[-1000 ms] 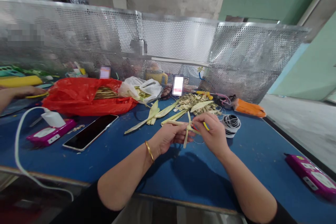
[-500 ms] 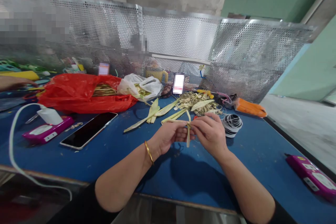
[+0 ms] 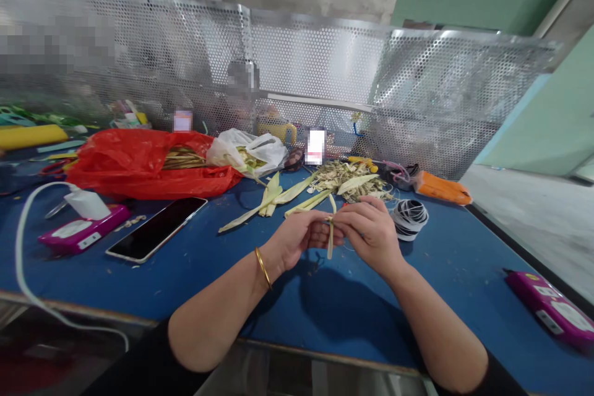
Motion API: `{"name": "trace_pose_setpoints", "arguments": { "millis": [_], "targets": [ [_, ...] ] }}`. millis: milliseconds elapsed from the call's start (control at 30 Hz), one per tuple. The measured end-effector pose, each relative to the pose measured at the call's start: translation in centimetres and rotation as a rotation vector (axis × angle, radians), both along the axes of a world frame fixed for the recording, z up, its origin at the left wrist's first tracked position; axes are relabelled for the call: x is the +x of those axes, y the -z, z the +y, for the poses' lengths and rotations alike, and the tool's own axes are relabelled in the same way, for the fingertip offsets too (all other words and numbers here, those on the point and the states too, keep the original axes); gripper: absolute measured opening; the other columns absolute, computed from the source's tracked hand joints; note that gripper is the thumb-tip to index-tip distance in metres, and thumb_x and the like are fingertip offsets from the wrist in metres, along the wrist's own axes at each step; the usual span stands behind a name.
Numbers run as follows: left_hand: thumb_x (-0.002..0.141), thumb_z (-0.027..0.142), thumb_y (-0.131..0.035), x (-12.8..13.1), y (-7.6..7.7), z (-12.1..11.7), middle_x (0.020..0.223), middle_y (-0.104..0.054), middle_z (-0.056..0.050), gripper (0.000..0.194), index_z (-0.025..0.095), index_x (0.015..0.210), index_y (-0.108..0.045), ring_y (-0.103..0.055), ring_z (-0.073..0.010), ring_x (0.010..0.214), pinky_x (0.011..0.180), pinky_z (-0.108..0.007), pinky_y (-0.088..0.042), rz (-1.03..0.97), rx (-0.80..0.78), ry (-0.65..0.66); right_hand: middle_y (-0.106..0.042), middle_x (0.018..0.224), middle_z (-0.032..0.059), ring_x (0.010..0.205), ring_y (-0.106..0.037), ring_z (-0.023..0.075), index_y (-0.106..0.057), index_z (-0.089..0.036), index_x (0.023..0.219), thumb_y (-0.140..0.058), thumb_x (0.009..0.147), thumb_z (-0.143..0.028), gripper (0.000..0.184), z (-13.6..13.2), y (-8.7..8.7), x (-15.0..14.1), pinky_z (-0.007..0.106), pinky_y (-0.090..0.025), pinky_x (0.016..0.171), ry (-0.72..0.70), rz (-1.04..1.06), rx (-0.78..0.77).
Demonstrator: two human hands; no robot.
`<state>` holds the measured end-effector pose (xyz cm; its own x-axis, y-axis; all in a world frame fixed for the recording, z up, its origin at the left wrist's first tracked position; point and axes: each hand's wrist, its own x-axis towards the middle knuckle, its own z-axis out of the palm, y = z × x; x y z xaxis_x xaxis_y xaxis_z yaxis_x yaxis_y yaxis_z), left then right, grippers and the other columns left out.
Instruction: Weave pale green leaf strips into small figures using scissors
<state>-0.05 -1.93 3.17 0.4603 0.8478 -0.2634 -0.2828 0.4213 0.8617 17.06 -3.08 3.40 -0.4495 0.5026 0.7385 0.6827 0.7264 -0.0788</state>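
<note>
A narrow pale-green strip of dried husk or leaf is held upright between both hands above the blue table. My left hand, with a gold bangle on its wrist, pinches the strip near its middle, thumb on top and other fingers curled below. My right hand closes its fingertips on the same spot from the right; what exactly lies under them is hidden. Just beyond the hands are flat husk strips and a heap of shredded dry husk. A spool of black and white cord stands beside my right hand.
On the left lie a red plastic bag, a phone and a purple power strip with a white charger. A white bag and an orange packet sit further back, before a perforated metal screen. Another purple power strip lies right.
Both hands keep their pinch on the strip, which has shifted very slightly left. At the far left, another person's hand has drawn back almost out of view.
</note>
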Motion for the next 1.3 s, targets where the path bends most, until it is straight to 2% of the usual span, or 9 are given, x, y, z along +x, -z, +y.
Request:
{"name": "trace_pose_setpoints", "arguments": {
  "millis": [267, 400, 533, 767, 867, 1000, 1133, 1200, 1300],
  "targets": [
    [0.078, 0.030, -0.064, 0.0, 0.5, -0.1, 0.075, -0.074, -0.011, 0.023, 0.009, 0.082, -0.072, -0.070, -0.0188, 0.068, 0.071, -0.029, -0.054, 0.040, 0.066, -0.042, -0.071, 0.084, 0.0023, 0.079, -0.063, 0.0156, -0.068, -0.024, 0.087, -0.051, 0.091, -0.017, 0.019, 0.0, -0.2, -0.1, 0.039, -0.037, 0.095, -0.014, 0.034, -0.003],
    [0.077, 0.033, -0.066, 0.0, 0.7, 0.1, 0.077, -0.075, -0.010, 0.025, 0.011, 0.087, -0.072, -0.071, -0.0202, 0.072, 0.073, -0.031, -0.054, 0.036, 0.100, -0.047, -0.070, 0.082, 0.0013, 0.081, -0.063, 0.0167, -0.067, -0.023, 0.084, -0.055, 0.088, -0.015, 0.016, 0.2, 0.1, -0.3, 0.037, -0.040, 0.090, -0.017, 0.129, -0.102],
    [0.070, 0.037, -0.071, -0.1, 0.8, 0.0, 0.075, -0.074, -0.011, 0.031, 0.011, 0.085, -0.072, -0.070, -0.0216, 0.069, 0.070, -0.032, -0.055, 0.062, 0.148, -0.059, -0.069, 0.077, 0.0002, 0.075, -0.062, 0.0166, -0.066, -0.022, 0.078, -0.059, 0.085, -0.014, 0.013, 0.4, 0.2, -0.4, 0.035, -0.042, 0.083, -0.018, 0.212, -0.193],
    [0.066, 0.035, -0.072, 0.0, 0.7, 0.0, 0.072, -0.074, -0.009, 0.025, 0.014, 0.081, -0.071, -0.070, -0.0215, 0.068, 0.068, -0.032, -0.054, 0.068, 0.161, -0.048, -0.068, 0.075, 0.0010, 0.073, -0.061, 0.0180, -0.065, -0.022, 0.075, -0.062, 0.083, -0.017, 0.010, 0.7, 0.5, -0.2, 0.032, -0.044, 0.072, -0.031, 0.323, -0.343],
    [0.066, 0.035, -0.071, 0.0, 0.7, 0.1, 0.072, -0.073, -0.009, 0.025, 0.014, 0.081, -0.072, -0.070, -0.0210, 0.069, 0.068, -0.031, -0.053, 0.053, 0.147, -0.061, -0.067, 0.084, 0.0036, 0.083, -0.061, 0.0199, -0.066, -0.022, 0.087, -0.063, 0.083, -0.018, 0.006, 0.4, 0.0, -0.1, 0.034, -0.044, 0.077, -0.012, 0.253, -0.255],
    [0.064, 0.034, -0.074, 0.1, 0.7, 0.2, 0.068, -0.071, -0.006, 0.024, 0.014, 0.075, -0.071, -0.066, -0.0165, 0.062, 0.065, -0.028, -0.052, 0.013, 0.124, -0.132, -0.064, 0.097, 0.0072, 0.094, -0.057, 0.0219, -0.064, -0.021, 0.104, -0.057, 0.084, -0.014, 0.022, -0.3, -0.7, -0.2, 0.038, -0.040, 0.087, -0.038, -0.032, -0.028],
    [0.063, 0.030, -0.074, 0.3, 0.7, 0.1, 0.061, -0.065, 0.000, 0.017, 0.015, 0.067, -0.068, -0.059, -0.0112, 0.053, 0.057, -0.023, -0.049, 0.036, 0.116, -0.168, -0.064, 0.093, 0.0071, 0.086, -0.054, 0.0207, -0.066, -0.021, 0.090, -0.050, 0.089, -0.015, 0.017, -0.8, -0.4, -0.9, 0.038, -0.039, 0.085, -0.036, -0.262, 0.044],
    [0.063, 0.027, -0.073, 0.3, 0.8, 0.1, 0.060, -0.064, 0.001, 0.014, 0.015, 0.066, -0.068, -0.057, -0.0100, 0.051, 0.056, -0.022, -0.049, 0.042, 0.123, -0.163, -0.064, 0.087, 0.0057, 0.081, -0.054, 0.0193, -0.064, -0.021, 0.082, -0.048, 0.091, -0.016, 0.020, -0.8, -0.1, -1.2, 0.037, -0.038, 0.083, -0.030, -0.246, 0.040],
    [0.066, 0.028, -0.071, 0.4, 0.8, 0.1, 0.067, -0.070, -0.003, 0.016, 0.015, 0.075, -0.071, -0.064, -0.0144, 0.059, 0.061, -0.025, -0.052, 0.081, 0.136, -0.150, -0.063, 0.084, 0.0046, 0.081, -0.055, 0.0185, -0.062, -0.021, 0.079, -0.050, 0.090, -0.015, 0.018, -0.6, 0.4, -1.3, 0.035, -0.039, 0.079, 0.009, 0.022, -0.067]
  ]
}}
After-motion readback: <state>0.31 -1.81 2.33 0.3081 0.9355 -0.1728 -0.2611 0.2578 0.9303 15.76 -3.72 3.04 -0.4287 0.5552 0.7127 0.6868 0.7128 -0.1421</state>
